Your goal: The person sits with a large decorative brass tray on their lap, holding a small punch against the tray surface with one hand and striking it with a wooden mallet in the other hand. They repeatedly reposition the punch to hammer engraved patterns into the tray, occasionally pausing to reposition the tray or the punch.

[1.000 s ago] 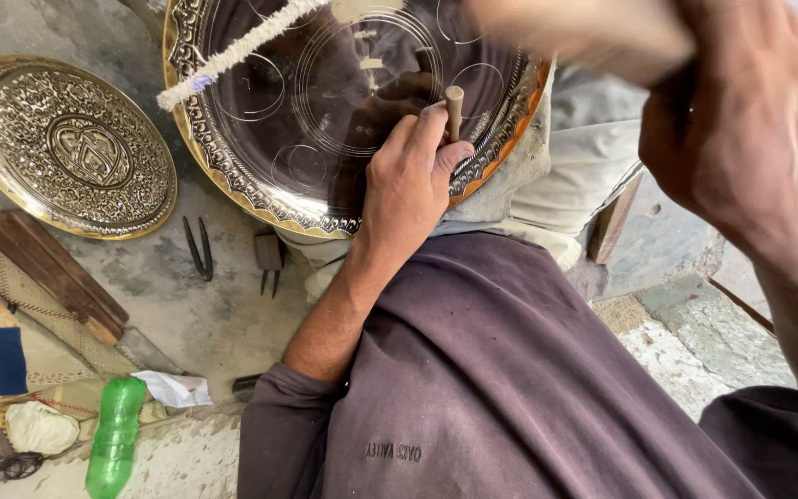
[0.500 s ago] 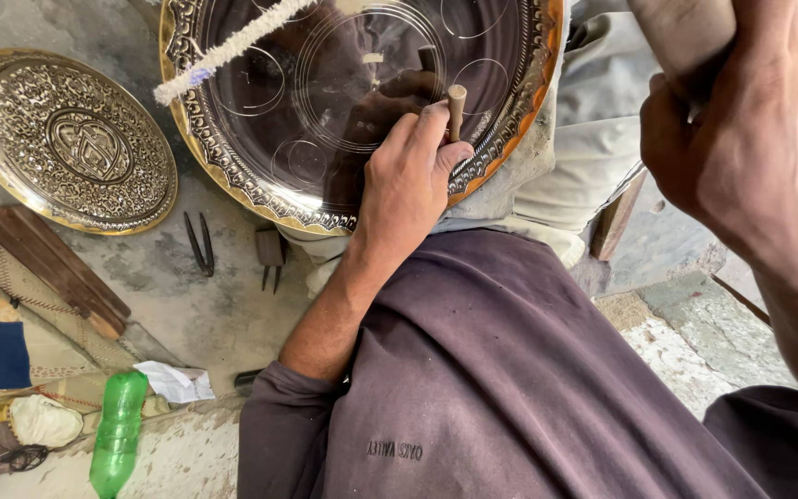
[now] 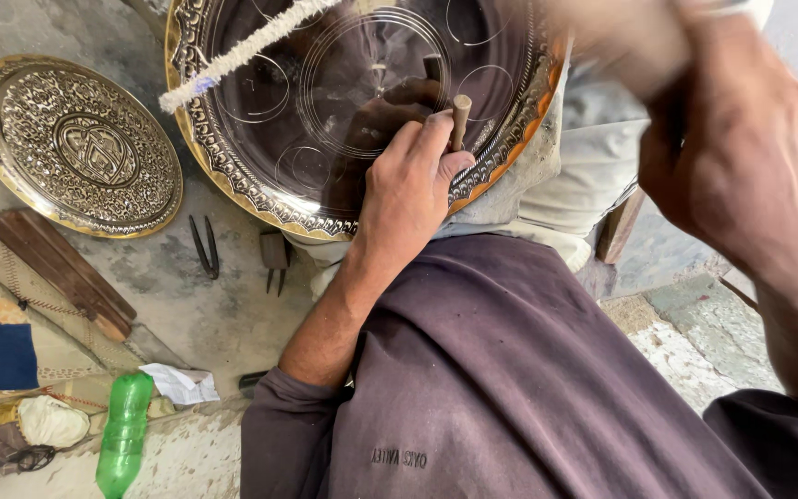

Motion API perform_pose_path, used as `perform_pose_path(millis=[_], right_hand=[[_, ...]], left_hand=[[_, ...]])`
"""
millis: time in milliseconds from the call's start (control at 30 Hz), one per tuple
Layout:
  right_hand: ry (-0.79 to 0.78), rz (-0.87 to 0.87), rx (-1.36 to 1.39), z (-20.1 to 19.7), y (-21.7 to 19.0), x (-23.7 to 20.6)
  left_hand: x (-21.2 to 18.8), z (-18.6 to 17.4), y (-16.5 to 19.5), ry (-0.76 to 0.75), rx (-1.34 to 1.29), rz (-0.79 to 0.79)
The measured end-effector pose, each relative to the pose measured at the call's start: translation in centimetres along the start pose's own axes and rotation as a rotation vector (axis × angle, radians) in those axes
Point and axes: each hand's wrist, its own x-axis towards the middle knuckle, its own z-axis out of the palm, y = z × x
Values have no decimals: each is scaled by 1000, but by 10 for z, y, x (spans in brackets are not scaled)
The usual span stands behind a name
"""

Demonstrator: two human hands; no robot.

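Round engraved brass tray [image 3: 260, 176], slim wooden-topped punch [image 3: 460, 118]

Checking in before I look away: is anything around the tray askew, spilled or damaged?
Nothing looks spilled or broken. The green bottle lies on its side on the floor, and crumpled white paper sits beside it. The right hand is motion-blurred; the left hand holds a punch on the tray.

The large round brass tray [image 3: 260, 185] filled the lap, and the left hand [image 3: 408, 185] and a white frayed cord [image 3: 233, 51] crossed it. Beside it, bare grey floor [image 3: 196, 314] lay between dividers [image 3: 203, 248] and a wooden slat [image 3: 57, 273].
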Motion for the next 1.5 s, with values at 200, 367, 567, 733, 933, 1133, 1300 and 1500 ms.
perform_pose_path(millis=[200,367,567,733,933,1133,1300,1500], right_hand=[[23,63,19,4,2,-11],[30,146,68,7,4,-15],[33,109,17,11,5,-18],[71,48,-126,16,2,-22],[61,73,-91,17,1,-21],[83,23,-98,13,-4,-12],[-27,118,106,11,-8,-9],[-17,105,135,14,-7,-12]], left_hand=[[-1,-2,0,-15,-6,2],[-1,-4,0,-24,12,8],[-1,-8,-1,-41,2,21],[-1,-11,0,-65,24,16],[0,-14,1,-88,40,15],[-1,-18,2,-92,35,46],[0,-20,2,-111,22,47],[0,-23,2,-140,26,23]])
